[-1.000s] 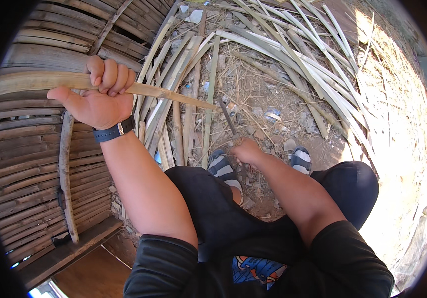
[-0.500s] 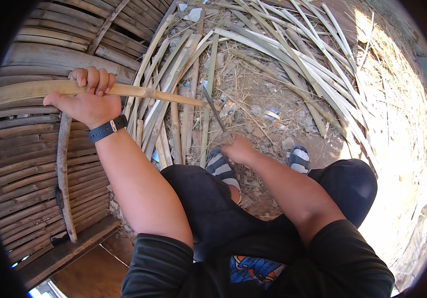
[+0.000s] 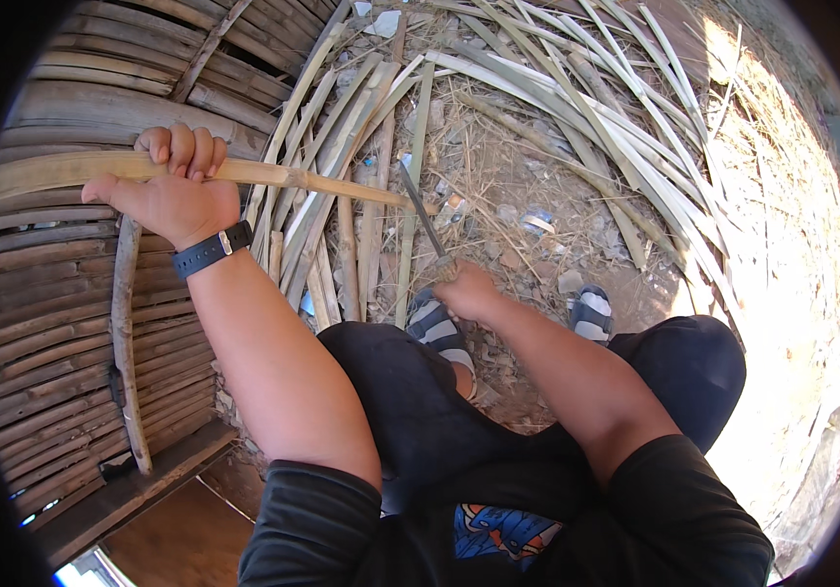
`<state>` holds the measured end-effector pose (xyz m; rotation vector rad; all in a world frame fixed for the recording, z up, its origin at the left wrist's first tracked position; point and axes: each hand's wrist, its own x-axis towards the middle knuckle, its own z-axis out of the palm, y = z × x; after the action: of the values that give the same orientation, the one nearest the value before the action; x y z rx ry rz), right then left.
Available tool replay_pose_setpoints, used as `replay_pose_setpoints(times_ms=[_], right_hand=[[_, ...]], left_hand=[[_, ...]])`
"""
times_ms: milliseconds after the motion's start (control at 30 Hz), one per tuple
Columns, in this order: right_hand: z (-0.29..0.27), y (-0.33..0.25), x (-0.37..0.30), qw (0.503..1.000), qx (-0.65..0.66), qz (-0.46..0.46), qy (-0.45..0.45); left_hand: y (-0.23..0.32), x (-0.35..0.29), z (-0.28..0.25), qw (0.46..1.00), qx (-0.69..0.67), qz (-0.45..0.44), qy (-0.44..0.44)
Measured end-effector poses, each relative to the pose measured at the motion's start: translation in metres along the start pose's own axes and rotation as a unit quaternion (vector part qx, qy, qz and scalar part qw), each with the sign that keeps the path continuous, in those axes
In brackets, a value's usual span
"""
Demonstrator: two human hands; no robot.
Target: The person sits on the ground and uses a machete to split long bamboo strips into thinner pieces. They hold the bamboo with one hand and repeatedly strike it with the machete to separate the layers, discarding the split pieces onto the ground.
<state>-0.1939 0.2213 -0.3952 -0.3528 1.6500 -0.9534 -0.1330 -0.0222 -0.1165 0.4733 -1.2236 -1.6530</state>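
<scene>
A long, pale bamboo strip [image 3: 273, 174] runs from the left side toward the middle of the view. My left hand [image 3: 177, 186] is closed around it, fingers over the top and thumb along the near side. In my right hand [image 3: 469, 291] is a knife [image 3: 422, 209] with a dark, narrow blade, its handle mostly hidden by the fist. The blade points up and away, crossing the strip close to its right end. Whether the edge bites into the bamboo I cannot tell.
A slatted bamboo wall [image 3: 58, 323] rises at my left. Split bamboo strips [image 3: 586, 122] lie in loose piles ahead, and more strips [image 3: 342, 127] lean near the wall. Shavings and litter cover the ground around my sandalled feet [image 3: 440, 333]. Bright sun falls on straw [image 3: 782, 196] at the right.
Almost nothing differs. Both hands keep their grip, and the strip and knife stay crossed in nearly the same place; the view has shifted very slightly.
</scene>
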Motion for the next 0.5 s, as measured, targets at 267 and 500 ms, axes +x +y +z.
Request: replay_pose_setpoints(times_ms=[267, 500], right_hand=[[0.038, -0.032, -0.017, 0.972, -0.048, -0.221, 0.068], [0.002, 0.018, -0.010, 0.998, 0.008, 0.044, 0.042]], left_hand=[[-0.004, -0.006, 0.011, 0.999, 0.028, 0.015, 0.035], [-0.002, -0.005, 0.001, 1.000, 0.021, 0.009, 0.007]])
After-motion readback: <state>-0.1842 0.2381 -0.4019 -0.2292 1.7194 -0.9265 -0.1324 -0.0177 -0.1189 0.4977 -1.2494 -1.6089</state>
